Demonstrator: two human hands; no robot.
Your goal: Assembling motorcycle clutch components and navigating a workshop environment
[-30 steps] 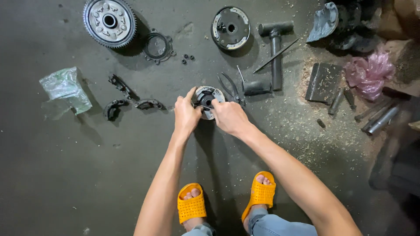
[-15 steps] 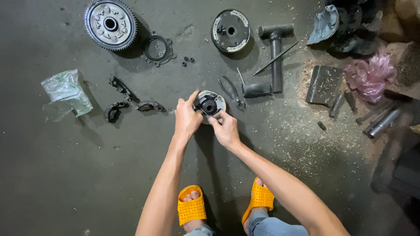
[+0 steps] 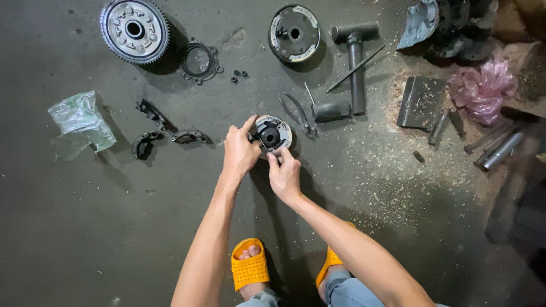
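Note:
A small round metal clutch part (image 3: 273,134) with a black centre lies on the dark concrete floor in front of me. My left hand (image 3: 239,152) grips its left rim, thumb and fingers curled around the edge. From below, my right hand (image 3: 284,176) pinches the part's lower edge with its fingertips. Both hands are on the same part.
A large toothed gear (image 3: 135,29), a ring (image 3: 199,60), a round drum plate (image 3: 294,33), a T-shaped tool (image 3: 355,62), pliers (image 3: 300,115), black clutch shoes (image 3: 165,129), a plastic bag (image 3: 79,122), a pink bag (image 3: 482,88) and metal rods (image 3: 492,149) lie around. Sawdust is scattered at right.
My right hand has slid from the top right of the round part down to its lower edge. The left hand stays on the left rim.

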